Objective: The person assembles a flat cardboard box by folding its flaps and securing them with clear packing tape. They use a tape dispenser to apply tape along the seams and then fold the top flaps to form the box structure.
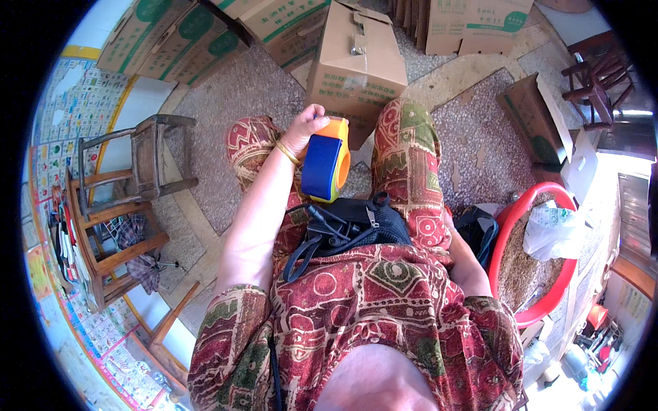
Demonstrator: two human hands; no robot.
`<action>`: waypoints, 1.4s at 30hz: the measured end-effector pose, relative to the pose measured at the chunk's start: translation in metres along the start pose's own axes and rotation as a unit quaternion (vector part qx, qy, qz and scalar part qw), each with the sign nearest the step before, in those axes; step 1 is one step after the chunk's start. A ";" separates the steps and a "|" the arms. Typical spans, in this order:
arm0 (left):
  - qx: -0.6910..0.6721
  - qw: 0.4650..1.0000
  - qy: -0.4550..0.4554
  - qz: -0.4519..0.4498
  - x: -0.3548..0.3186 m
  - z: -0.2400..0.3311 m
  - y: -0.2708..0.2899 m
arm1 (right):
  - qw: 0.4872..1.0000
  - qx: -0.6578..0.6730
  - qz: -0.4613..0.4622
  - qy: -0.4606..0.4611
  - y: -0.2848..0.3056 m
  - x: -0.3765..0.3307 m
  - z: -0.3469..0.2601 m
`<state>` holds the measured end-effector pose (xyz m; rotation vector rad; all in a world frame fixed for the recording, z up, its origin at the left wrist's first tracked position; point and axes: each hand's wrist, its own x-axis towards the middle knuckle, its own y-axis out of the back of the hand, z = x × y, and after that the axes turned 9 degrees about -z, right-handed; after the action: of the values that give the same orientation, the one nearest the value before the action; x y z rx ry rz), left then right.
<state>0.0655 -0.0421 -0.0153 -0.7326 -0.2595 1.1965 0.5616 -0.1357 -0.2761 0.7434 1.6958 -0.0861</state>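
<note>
My left hand is closed round the orange end of a tape dispenser with a blue side, held above my lap. Just beyond it, between my knees, stands a cardboard box with green print. A strip of clear tape shows on the box's upper part. My right hand hangs beside my right thigh, and its fingers are hidden behind the patterned trouser leg. On my lap rests a black pouch with a strap and cable.
A red round tub of brown material, with a white plastic bag on it, stands at my right. Flat cartons lean at the far left. An open box lies far right. At left is a wooden chair.
</note>
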 end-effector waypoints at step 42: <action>0.317 0.909 -0.184 0.199 0.047 0.014 -0.073 | 0.871 0.136 0.080 0.465 0.040 -0.235 -0.336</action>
<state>0.1301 -0.0066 0.0329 0.0262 -0.0133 1.6927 0.3122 -0.0558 0.0420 1.2619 2.5555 0.1878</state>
